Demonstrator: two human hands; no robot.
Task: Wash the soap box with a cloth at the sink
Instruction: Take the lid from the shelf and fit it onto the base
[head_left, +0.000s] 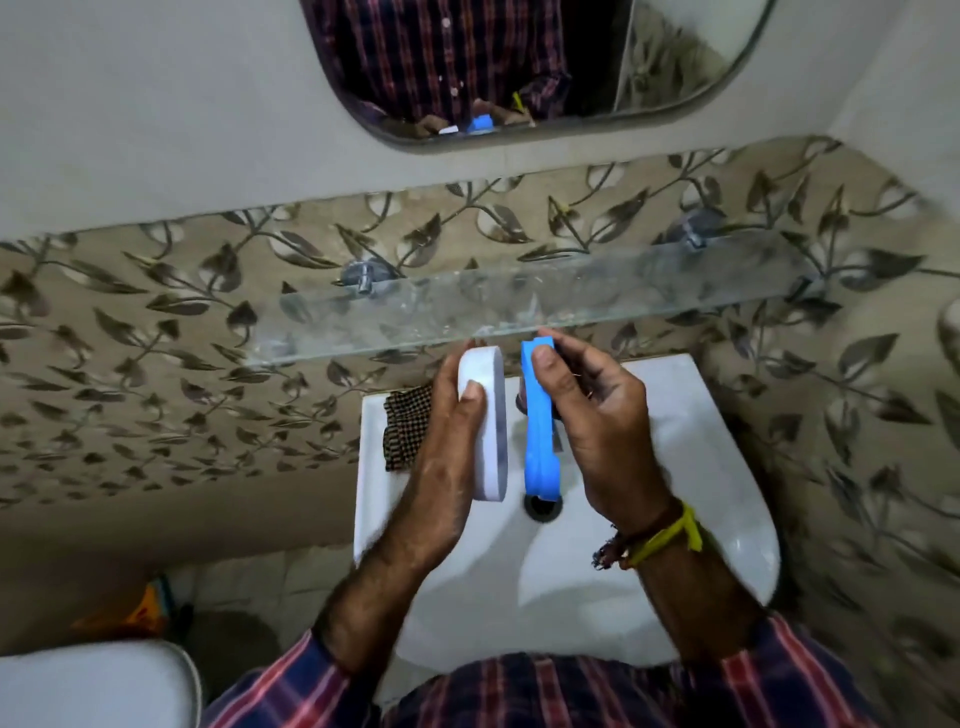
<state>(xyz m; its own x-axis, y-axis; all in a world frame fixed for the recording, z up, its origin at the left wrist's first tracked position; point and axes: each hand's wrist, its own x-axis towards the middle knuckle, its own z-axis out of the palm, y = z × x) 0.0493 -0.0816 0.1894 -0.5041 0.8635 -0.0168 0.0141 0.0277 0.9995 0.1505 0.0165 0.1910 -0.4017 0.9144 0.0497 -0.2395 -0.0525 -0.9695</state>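
The soap box is apart in 2 pieces above the sink (675, 395). The left hand (447, 426) grips the white half (491, 431), fingers behind and thumb pressed on its face; the right hand (597, 431) grips the blue half (537, 431) the same way, thumb near its top end. Both halves stand on edge, just beside each other and not touching, above the drain (543, 506).

The cloth (408, 434), a dark checked piece, lies on the sink's back-left ledge, behind the left wrist and untouched. To do this step well, I judge that 1 half should be set down in the basin so a hand is free for the cloth, and the other half kept low over the drain so water runs off.

The tap is almost wholly hidden behind the 2 halves, so I cannot tell whether water runs. The insides of both halves face away, and any soap residue is unreadable. The cloth's right edge is covered by the hand.
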